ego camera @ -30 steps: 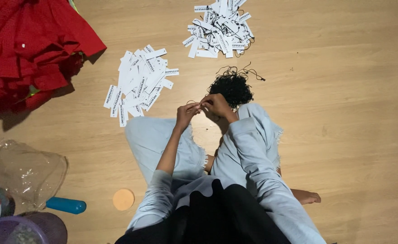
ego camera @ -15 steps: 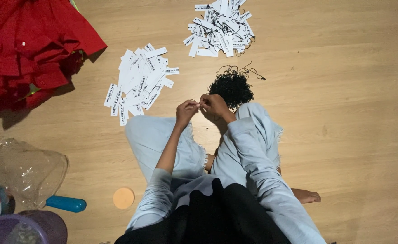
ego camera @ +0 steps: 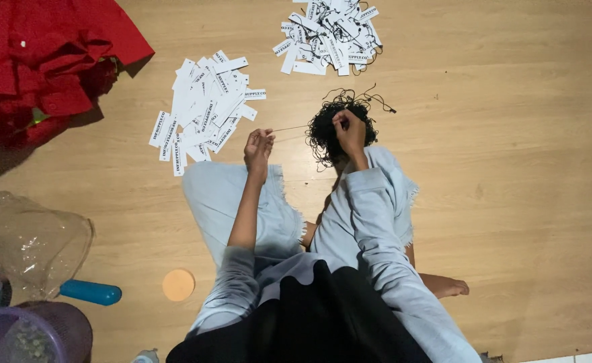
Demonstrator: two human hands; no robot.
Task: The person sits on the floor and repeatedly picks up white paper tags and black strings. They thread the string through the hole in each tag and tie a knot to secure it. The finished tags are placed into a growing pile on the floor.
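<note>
Two bare hands work over a wooden floor (ego camera: 524, 168), seen from above by a person seated with legs folded in pale blue trousers. The left hand (ego camera: 258, 149) is raised above the left knee with fingertips pinched closed on one end of a thin black string (ego camera: 289, 128), which runs taut to the right toward a tangled heap of black strings (ego camera: 323, 134) lying on the floor just beyond the knees. The right hand (ego camera: 349, 131) rests on top of that heap, fingers curled down into the tangle; how tightly it grips, or whether it holds a strand, cannot be told. Just past the left hand lies a loose pile of white paper tags (ego camera: 205, 107) with dark print, unstrung and fanned across the boards. Farther off, near the top edge, a second pile of white tags (ego camera: 328, 32) is mixed with black loops. Red cloth (ego camera: 40, 60) is bunched in the upper left corner. At lower left sit a crumpled clear plastic bag (ego camera: 30, 242), a blue cylinder (ego camera: 91, 292), a small round orange disc (ego camera: 178, 285) and the rim of a purple tub (ego camera: 30, 333).
</note>
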